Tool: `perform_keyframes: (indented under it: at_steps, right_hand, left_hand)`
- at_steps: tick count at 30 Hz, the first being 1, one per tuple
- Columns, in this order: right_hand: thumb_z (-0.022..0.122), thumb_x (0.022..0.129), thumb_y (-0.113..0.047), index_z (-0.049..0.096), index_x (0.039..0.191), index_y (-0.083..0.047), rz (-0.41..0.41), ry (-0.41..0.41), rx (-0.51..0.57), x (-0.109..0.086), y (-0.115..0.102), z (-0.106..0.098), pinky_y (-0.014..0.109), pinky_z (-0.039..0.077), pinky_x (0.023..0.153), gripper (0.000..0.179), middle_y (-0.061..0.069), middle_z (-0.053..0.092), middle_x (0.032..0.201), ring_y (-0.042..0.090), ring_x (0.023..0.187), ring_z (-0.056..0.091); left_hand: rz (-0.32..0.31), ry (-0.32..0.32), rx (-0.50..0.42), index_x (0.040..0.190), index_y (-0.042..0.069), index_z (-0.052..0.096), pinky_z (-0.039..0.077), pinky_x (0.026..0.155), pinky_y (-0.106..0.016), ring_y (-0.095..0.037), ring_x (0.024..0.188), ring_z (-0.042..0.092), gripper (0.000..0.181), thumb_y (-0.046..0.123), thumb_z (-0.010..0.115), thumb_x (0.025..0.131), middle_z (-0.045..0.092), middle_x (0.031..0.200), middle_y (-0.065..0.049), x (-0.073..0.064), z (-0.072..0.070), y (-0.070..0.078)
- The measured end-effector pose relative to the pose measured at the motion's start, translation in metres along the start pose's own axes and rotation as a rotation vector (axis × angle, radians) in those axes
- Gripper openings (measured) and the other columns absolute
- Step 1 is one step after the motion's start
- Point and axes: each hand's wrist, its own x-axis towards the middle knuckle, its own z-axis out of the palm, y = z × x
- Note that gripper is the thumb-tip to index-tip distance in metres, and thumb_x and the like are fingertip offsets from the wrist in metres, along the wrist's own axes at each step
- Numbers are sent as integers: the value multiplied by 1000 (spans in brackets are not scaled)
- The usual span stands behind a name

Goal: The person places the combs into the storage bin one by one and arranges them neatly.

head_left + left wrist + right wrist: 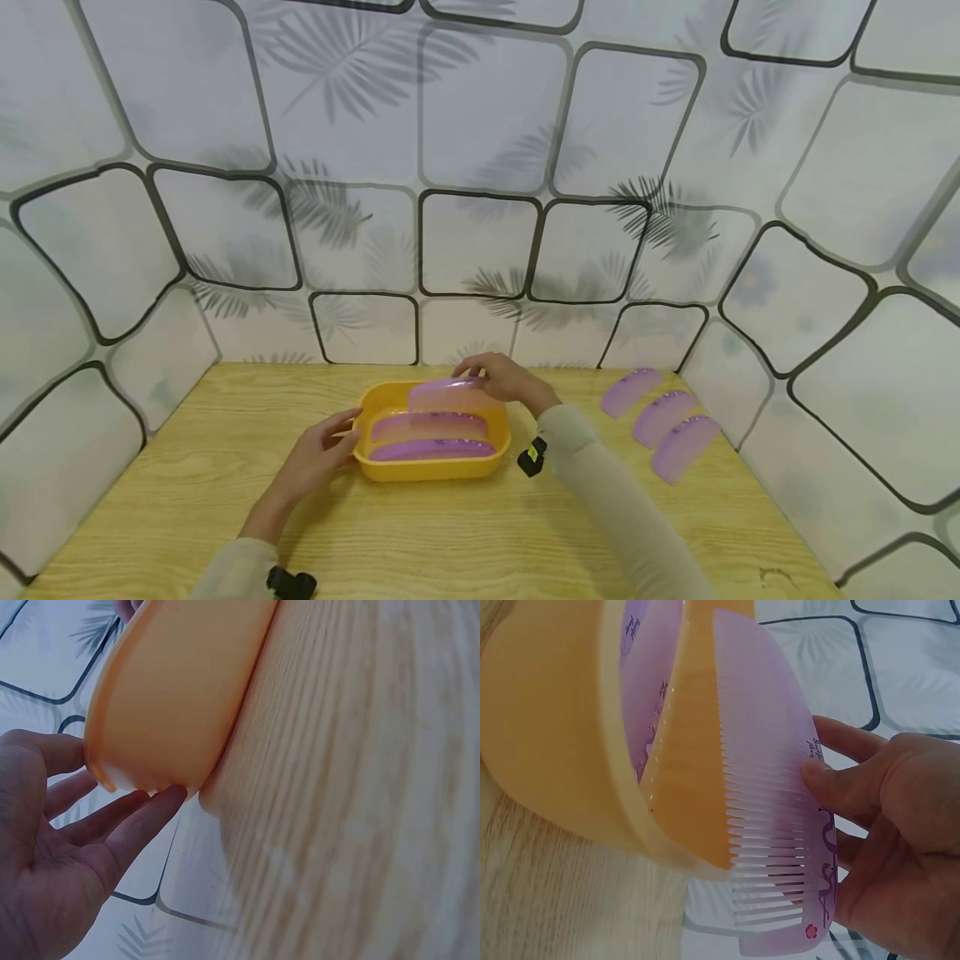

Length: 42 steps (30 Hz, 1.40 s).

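My right hand (506, 379) pinches a translucent purple comb (769, 735) along its spine, thumb on one face and fingers behind. Its teeth face the yellow plastic basin (431, 472), and the comb overlaps the basin's far side in the head view. Inside the basin lie two more combs, a paler one (429, 427) in the middle and a darker one (433, 451) along the near side. At the basin's left end, my left hand (324, 454) touches the rim and outer wall with extended fingertips (174, 793).
To the right on the wood-grain table (420, 542), three purple combs lie in a slanted row: a far one (632, 392), a middle one (663, 417) and a near one (686, 448). Patterned sheeting (480, 242) rises behind the table and along both sides.
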Motion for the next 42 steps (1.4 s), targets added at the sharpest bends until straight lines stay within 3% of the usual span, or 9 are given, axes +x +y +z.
perform_keyframes:
  at_steps: [7,12,16,28,37,42]
  right_hand:
    - [54,99,8,73,125,-9,7,-51,-12,7,-9,6,39,59,97,36,15,73,117,28,108,68]
    - [49,93,15,72,127,-12,89,-129,16,14,-15,9,39,56,100,50,15,69,125,29,117,64]
    - [50,91,19,71,128,-14,143,-160,35,20,-18,12,35,55,92,54,16,67,125,28,114,63]
    - [57,95,13,72,126,-11,121,-185,35,31,-19,24,33,61,85,41,16,70,121,29,112,67]
    - [52,99,10,73,126,-20,206,-228,4,35,-23,30,37,58,101,45,9,70,123,24,117,65]
    - [49,99,13,74,124,-18,203,-253,-25,39,-23,35,35,59,101,47,7,71,121,21,111,67]
  left_hand:
    - [-2,-6,-8,154,-5,41,65,87,-35,-49,128,60,53,16,55,108,47,149,-38,-1,-1,2]
    - [0,-8,-12,154,-5,41,65,87,-35,-49,128,60,53,16,55,108,46,149,-38,-1,-1,2]
    - [14,-13,-31,154,-6,40,65,86,-36,-50,127,60,53,13,55,107,46,149,-39,-1,-1,1]
    - [12,-13,-42,154,-7,40,65,87,-36,-51,127,60,53,12,55,107,46,148,-40,-2,-1,2]
    - [16,-15,-61,154,-8,39,65,86,-37,-51,126,60,53,11,54,108,45,148,-40,-1,-2,0]
    - [11,-15,-61,154,-7,39,65,86,-37,-50,126,60,52,11,55,107,46,148,-40,-1,-2,0]
